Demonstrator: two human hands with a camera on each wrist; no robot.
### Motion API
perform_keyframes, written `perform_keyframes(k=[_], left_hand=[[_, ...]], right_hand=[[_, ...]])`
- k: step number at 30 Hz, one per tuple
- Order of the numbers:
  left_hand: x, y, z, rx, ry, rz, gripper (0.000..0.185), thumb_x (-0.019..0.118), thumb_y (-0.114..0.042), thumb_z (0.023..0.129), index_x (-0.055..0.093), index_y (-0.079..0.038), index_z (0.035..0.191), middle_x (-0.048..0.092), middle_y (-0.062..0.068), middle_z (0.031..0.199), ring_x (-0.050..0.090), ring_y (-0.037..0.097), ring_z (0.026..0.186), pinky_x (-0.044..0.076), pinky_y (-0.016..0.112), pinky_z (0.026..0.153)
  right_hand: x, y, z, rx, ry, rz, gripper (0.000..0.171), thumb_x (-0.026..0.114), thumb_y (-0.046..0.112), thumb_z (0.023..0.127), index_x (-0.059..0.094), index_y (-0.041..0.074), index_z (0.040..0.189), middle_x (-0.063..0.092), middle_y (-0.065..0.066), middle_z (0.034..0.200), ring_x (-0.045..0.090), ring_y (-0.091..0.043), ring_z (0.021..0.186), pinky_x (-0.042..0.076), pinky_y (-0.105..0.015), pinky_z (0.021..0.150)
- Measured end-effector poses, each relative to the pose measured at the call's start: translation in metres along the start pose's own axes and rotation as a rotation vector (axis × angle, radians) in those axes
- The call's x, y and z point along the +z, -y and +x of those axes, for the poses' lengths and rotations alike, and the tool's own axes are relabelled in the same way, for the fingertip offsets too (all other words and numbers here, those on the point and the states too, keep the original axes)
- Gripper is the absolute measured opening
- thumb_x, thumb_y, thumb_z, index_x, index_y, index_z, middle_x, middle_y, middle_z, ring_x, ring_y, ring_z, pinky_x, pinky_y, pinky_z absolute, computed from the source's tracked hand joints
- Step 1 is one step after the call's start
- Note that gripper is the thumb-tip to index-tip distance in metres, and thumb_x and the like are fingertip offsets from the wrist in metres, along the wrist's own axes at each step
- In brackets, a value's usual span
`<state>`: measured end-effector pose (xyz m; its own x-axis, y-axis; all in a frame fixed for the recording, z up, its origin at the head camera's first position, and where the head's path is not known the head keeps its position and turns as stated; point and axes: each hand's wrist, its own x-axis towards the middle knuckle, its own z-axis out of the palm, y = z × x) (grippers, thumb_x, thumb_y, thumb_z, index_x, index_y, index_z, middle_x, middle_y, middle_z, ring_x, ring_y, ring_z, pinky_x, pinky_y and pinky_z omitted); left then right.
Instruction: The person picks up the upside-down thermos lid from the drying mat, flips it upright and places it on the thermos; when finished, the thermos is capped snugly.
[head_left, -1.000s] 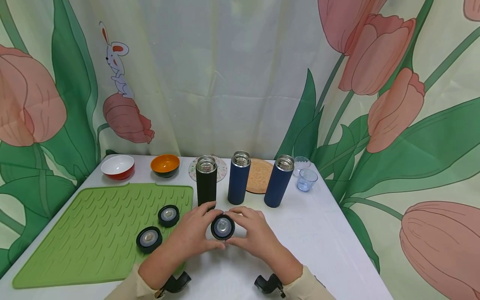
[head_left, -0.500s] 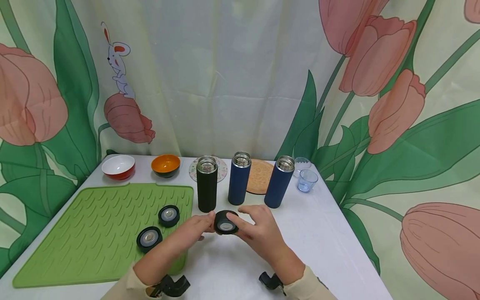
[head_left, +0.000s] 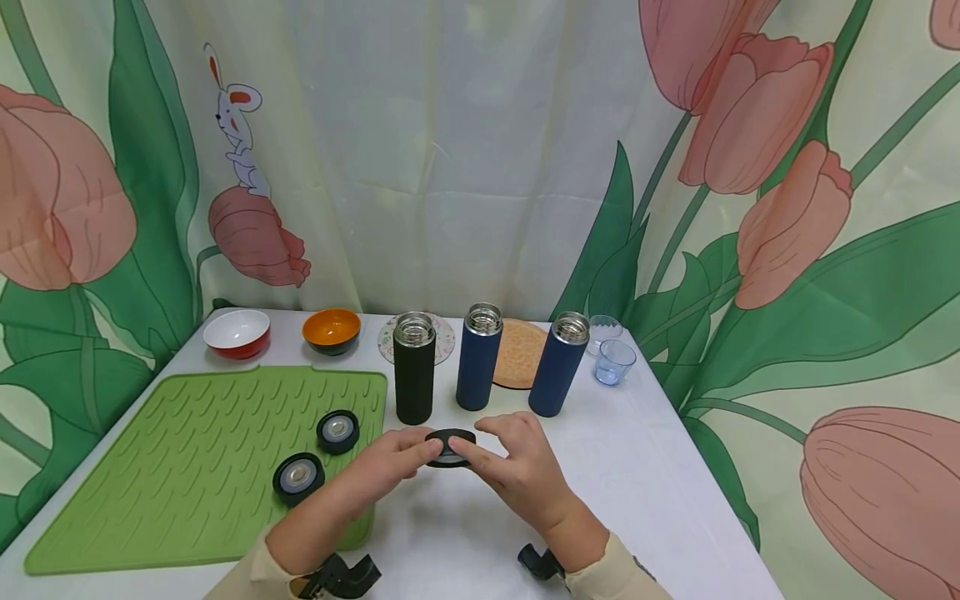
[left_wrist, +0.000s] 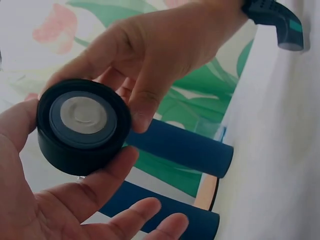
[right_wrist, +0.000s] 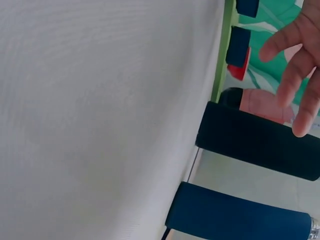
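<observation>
My left hand (head_left: 397,458) and right hand (head_left: 525,467) hold a round black bottle lid (head_left: 452,436) between their fingertips, above the white table. In the left wrist view, the lid (left_wrist: 82,117) shows its grey underside and pale round centre. There the left thumb and index finger grip its rim from the left and below, while the other left fingers spread loosely. The right thumb and fingers pinch its upper right side. Behind the hands stand three uncapped flasks: a black flask (head_left: 414,375), a blue flask (head_left: 478,367) and another blue flask (head_left: 558,367).
Two more black lids, a nearer lid (head_left: 298,478) and a farther lid (head_left: 337,431), lie underside up on a green mat (head_left: 187,467). Farther back are a red bowl (head_left: 237,333), an orange bowl (head_left: 331,330), a floral plate (head_left: 444,337), a wooden round (head_left: 517,350) and a blue glass (head_left: 614,362).
The lid was underside toward the head camera; it has tipped over and now shows nearly edge-on. Both hands shifted their hold, and the left thumb has come onto it.
</observation>
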<state>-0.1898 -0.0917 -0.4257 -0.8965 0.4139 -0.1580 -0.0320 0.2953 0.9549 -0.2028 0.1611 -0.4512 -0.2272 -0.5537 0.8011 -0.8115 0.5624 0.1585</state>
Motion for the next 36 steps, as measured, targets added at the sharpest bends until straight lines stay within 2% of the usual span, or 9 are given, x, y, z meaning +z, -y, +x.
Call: perform_keyframes(k=[3, 6, 10, 13, 17, 22, 26, 29, 36], left_hand=[[0.001, 0.001, -0.001, 0.024, -0.048, 0.003, 0.046, 0.063, -0.044, 0.105, 0.075, -0.010, 0.132, 0.050, 0.018, 0.161, 0.047, 0.043, 0.145, 0.046, 0.068, 0.112], [0.002, 0.002, 0.000, 0.069, -0.128, 0.046, 0.041, 0.072, -0.042, 0.099, 0.077, -0.012, 0.126, 0.053, 0.012, 0.159, 0.046, 0.042, 0.147, 0.046, 0.069, 0.112], [0.004, 0.005, 0.002, 0.147, -0.236, 0.145, 0.037, 0.081, -0.040, 0.091, 0.077, -0.014, 0.118, 0.051, 0.008, 0.161, 0.047, 0.041, 0.148, 0.045, 0.067, 0.115], [0.004, 0.009, 0.002, 0.200, -0.312, 0.235, 0.045, 0.086, -0.041, 0.087, 0.076, -0.016, 0.122, 0.049, 0.005, 0.163, 0.048, 0.039, 0.149, 0.045, 0.067, 0.115], [0.003, 0.012, 0.002, 0.254, -0.374, 0.322, 0.054, 0.089, -0.044, 0.083, 0.075, -0.019, 0.128, 0.046, 0.001, 0.165, 0.044, 0.037, 0.152, 0.047, 0.068, 0.113], [0.004, 0.013, 0.000, 0.303, -0.360, 0.344, 0.057, 0.091, -0.041, 0.082, 0.074, -0.019, 0.131, 0.046, 0.000, 0.165, 0.042, 0.037, 0.153, 0.046, 0.068, 0.113], [0.006, 0.013, 0.000, 0.339, -0.338, 0.368, 0.057, 0.092, -0.039, 0.081, 0.074, -0.020, 0.131, 0.046, 0.002, 0.165, 0.042, 0.038, 0.152, 0.045, 0.069, 0.113], [0.007, 0.012, 0.000, 0.355, -0.325, 0.379, 0.056, 0.093, -0.038, 0.081, 0.075, -0.021, 0.131, 0.046, 0.003, 0.165, 0.042, 0.038, 0.152, 0.046, 0.070, 0.112], [0.006, 0.011, 0.000, 0.326, -0.310, 0.394, 0.058, 0.092, -0.043, 0.081, 0.075, -0.021, 0.131, 0.046, 0.001, 0.164, 0.044, 0.036, 0.151, 0.045, 0.070, 0.113]], right_hand=[[0.000, 0.000, -0.001, -0.006, 0.006, 0.002, 0.050, 0.084, 0.024, 0.094, 0.068, 0.037, 0.140, 0.070, -0.005, 0.114, 0.066, -0.018, 0.104, 0.053, -0.036, 0.083], [0.000, 0.001, -0.003, 0.030, 0.025, 0.032, 0.045, 0.080, 0.031, 0.096, 0.069, 0.036, 0.140, 0.070, -0.005, 0.116, 0.066, -0.018, 0.105, 0.053, -0.036, 0.084], [0.001, 0.004, -0.007, 0.151, 0.022, 0.139, 0.046, 0.070, 0.048, 0.100, 0.072, 0.023, 0.139, 0.068, -0.004, 0.121, 0.063, -0.018, 0.108, 0.053, -0.035, 0.088], [0.001, 0.006, -0.008, 0.246, -0.004, 0.222, 0.054, 0.065, 0.054, 0.101, 0.074, 0.013, 0.135, 0.067, -0.003, 0.121, 0.061, -0.018, 0.111, 0.053, -0.033, 0.091], [0.000, 0.008, -0.005, 0.368, -0.003, 0.317, 0.055, 0.072, 0.050, 0.097, 0.076, 0.008, 0.131, 0.068, -0.002, 0.119, 0.063, -0.018, 0.112, 0.056, -0.032, 0.093], [-0.001, 0.011, 0.001, 0.594, 0.100, 0.466, 0.062, 0.092, 0.030, 0.082, 0.072, 0.014, 0.138, 0.067, 0.002, 0.127, 0.062, -0.015, 0.120, 0.057, -0.035, 0.099], [-0.001, 0.014, 0.005, 0.739, 0.192, 0.574, 0.064, 0.095, 0.030, 0.079, 0.072, 0.019, 0.139, 0.065, 0.007, 0.133, 0.059, -0.012, 0.126, 0.056, -0.037, 0.103], [-0.001, 0.015, 0.006, 0.774, 0.219, 0.616, 0.062, 0.094, 0.033, 0.079, 0.074, 0.020, 0.137, 0.065, 0.008, 0.134, 0.060, -0.013, 0.128, 0.056, -0.039, 0.106], [-0.001, 0.016, 0.007, 0.779, 0.221, 0.642, 0.059, 0.094, 0.032, 0.079, 0.076, 0.020, 0.134, 0.066, 0.009, 0.132, 0.061, -0.012, 0.126, 0.056, -0.038, 0.107]])
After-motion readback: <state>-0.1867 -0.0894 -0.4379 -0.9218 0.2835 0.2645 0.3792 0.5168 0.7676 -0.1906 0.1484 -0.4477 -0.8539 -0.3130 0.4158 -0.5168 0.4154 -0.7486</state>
